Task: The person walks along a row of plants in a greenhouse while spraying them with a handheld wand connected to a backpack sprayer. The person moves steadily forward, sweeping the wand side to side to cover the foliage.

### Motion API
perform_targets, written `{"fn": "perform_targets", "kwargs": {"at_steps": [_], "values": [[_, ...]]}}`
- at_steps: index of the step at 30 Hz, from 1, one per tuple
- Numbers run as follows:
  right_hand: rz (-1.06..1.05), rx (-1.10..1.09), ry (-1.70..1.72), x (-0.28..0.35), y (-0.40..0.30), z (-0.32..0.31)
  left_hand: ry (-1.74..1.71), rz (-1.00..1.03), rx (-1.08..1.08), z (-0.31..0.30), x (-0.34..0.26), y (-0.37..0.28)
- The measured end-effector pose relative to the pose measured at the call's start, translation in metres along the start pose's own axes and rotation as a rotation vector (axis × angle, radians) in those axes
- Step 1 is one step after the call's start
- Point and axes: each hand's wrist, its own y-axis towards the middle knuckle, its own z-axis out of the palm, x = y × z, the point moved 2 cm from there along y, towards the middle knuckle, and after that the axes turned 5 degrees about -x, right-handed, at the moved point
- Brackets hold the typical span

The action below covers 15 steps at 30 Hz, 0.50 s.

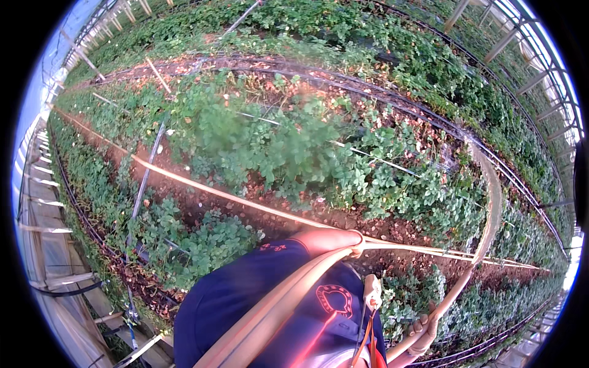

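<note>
My left hand point(357, 244) is closed around a tan hose point(267, 317), in front of my dark blue shirt. One length of hose crosses the leafy rows from the far left to this hand, a thick length runs from it to the bottom edge, and strands stretch away to the right. At the lower right, my right hand point(425, 330) grips a tan hose section point(451, 296) from below. From its far end a brownish stream of water point(492, 198) arcs up and over the plants, meeting the ground by the dark drip lines. Whether both hands hold one hose cannot be told.
Rows of low leafy plants point(294, 152) fill the plastic-covered greenhouse, with reddish soil point(193, 202) and dry leaves between. Black pipes point(391, 99) run along the ground. A metal post point(146, 179) slants among the plants at left. A pale object on cords point(372, 290) hangs at my chest.
</note>
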Motion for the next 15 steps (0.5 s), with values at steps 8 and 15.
{"fn": "perform_targets", "kwargs": {"at_steps": [8, 15], "values": [[0.038, -0.093, -0.141, 0.028, -0.009, 0.016, 0.012, -0.023, 0.031, -0.006, 0.021, -0.026], [-0.028, -0.068, -0.054, 0.02, 0.013, 0.034, 0.118, -0.12, 0.091, -0.018, -0.022, -0.008]]}}
